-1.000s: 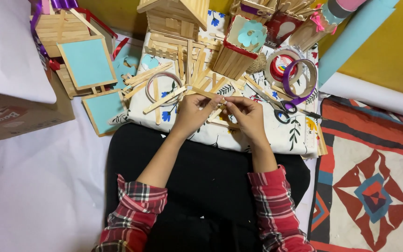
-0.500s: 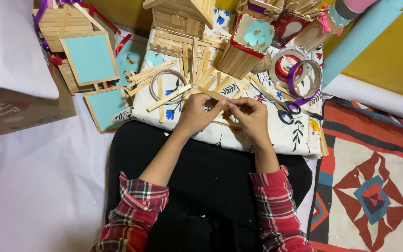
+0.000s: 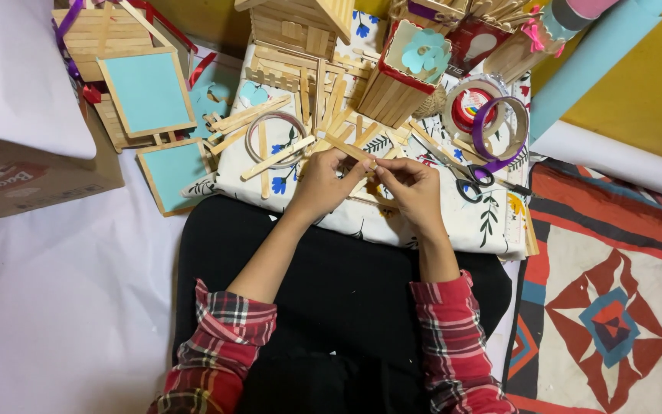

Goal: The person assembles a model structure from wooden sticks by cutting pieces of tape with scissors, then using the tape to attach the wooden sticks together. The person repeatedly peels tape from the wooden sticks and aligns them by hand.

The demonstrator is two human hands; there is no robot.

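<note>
My left hand and my right hand meet over a white floral cloth on my lap. Both pinch a flat wooden craft stick that slants up to the left between the fingertips. Several loose craft sticks lie scattered on the cloth just beyond my hands, some across a clear tape ring. My sleeves are red plaid.
A craft-stick house and a stick box with a blue paper flower stand behind. Tape rolls and scissors lie right. Blue-panelled stick frames and a cardboard box sit left. A patterned rug lies right.
The view has drifted slightly, shifting everything a little down and right. My hands stay together on the stick, fingers adjusting only slightly.
</note>
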